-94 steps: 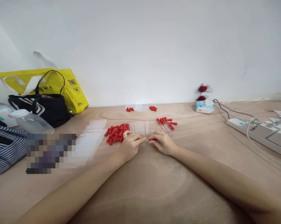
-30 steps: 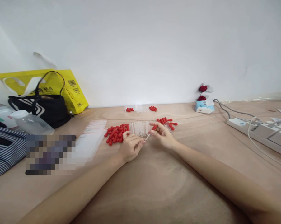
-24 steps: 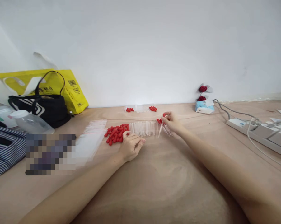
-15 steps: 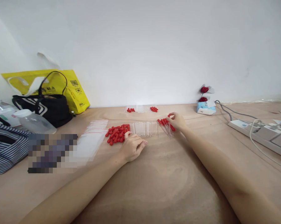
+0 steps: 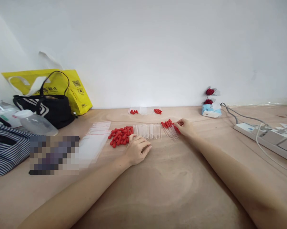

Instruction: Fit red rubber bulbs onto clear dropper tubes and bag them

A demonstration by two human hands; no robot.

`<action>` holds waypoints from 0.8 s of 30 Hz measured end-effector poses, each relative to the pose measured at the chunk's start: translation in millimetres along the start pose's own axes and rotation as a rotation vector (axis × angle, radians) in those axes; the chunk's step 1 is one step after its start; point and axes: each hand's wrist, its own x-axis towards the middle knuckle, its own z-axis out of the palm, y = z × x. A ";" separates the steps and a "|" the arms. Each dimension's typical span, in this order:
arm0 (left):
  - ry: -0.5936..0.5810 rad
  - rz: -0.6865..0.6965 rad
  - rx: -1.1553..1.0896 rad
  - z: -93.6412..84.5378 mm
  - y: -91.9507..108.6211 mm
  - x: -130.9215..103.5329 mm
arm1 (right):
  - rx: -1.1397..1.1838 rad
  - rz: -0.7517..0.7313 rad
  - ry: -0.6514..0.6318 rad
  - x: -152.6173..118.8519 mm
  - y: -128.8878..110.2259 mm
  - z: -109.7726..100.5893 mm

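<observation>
My left hand (image 5: 137,149) rests on the table, loosely curved with the thumb apart, and no object shows in it. Its fingers lie beside a pile of red rubber bulbs (image 5: 119,136). A row of thin clear tubes (image 5: 146,131) lies just beyond that hand. To the right, several droppers (image 5: 167,124) with red bulbs on clear tubes lie side by side, bulbs pointing away from me. My right hand (image 5: 183,127) is closed at the right end of this group, fingers on the red bulb of a dropper, partly hidden by the hand.
Clear zip bags (image 5: 93,143) lie left of the bulbs. Bagged red bulbs and tubes (image 5: 145,110) sit by the wall. At the left are a yellow bag (image 5: 78,95), a black bag (image 5: 55,111) and a plastic bottle (image 5: 38,122); at the right, a power strip (image 5: 269,136).
My right hand has lowered slightly and moved a little right; the droppers near it now lie more evenly side by side. My left hand has barely moved.
</observation>
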 end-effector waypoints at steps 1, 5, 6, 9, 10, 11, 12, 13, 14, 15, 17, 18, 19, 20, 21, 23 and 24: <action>-0.004 0.003 0.010 1.0 0.4 0.4 | 0.008 -0.011 -0.009 -4.4 3.5 -1.4; 0.012 -0.019 0.078 10.0 6.3 9.3 | 0.019 -0.033 -0.021 -17.2 13.2 -1.7; 0.013 -0.024 0.097 13.8 9.1 13.8 | 0.016 -0.033 -0.017 -18.4 14.1 -1.0; -0.018 -0.032 0.136 28.2 19.2 31.8 | -0.001 -0.046 -0.005 -18.9 13.9 1.4; -0.029 -0.040 0.145 33.4 22.4 38.5 | -0.009 -0.053 0.001 -18.6 13.2 1.9; -0.040 -0.049 0.155 38.6 25.0 45.0 | -0.016 -0.058 0.008 -18.3 12.4 2.2; -0.046 -0.064 0.167 43.5 27.1 51.1 | -0.023 -0.062 0.014 -18.1 11.7 2.4; -0.048 -0.078 0.183 47.9 28.4 56.6 | -0.030 -0.062 0.018 -18.0 10.9 2.4; -0.050 -0.088 0.199 51.7 29.1 61.5 | -0.038 -0.061 0.022 -18.0 10.3 2.3; -0.050 -0.099 0.214 54.9 29.2 65.5 | -0.045 -0.061 0.023 -18.0 9.7 2.2; -0.054 -0.107 0.238 59.4 28.1 71.3 | -0.061 -0.059 0.027 -18.0 8.9 2.2; -0.057 -0.110 0.246 60.8 27.3 73.1 | -0.069 -0.057 0.031 -17.9 8.7 2.4; -0.060 -0.110 0.252 61.8 26.5 74.2 | -0.077 -0.056 0.035 -17.7 8.6 2.7; -0.060 -0.109 0.255 62.3 25.7 74.6 | -0.086 -0.054 0.037 -17.5 8.7 3.1; -0.059 -0.108 0.255 62.5 25.1 74.5 | -0.093 -0.052 0.037 -17.3 8.9 3.6; -0.049 -0.103 0.249 62.2 24.5 73.1 | -0.105 -0.044 0.034 -16.9 9.5 4.5; -0.043 -0.097 0.242 61.8 24.4 72.0 | -0.111 -0.039 0.030 -16.8 9.7 4.8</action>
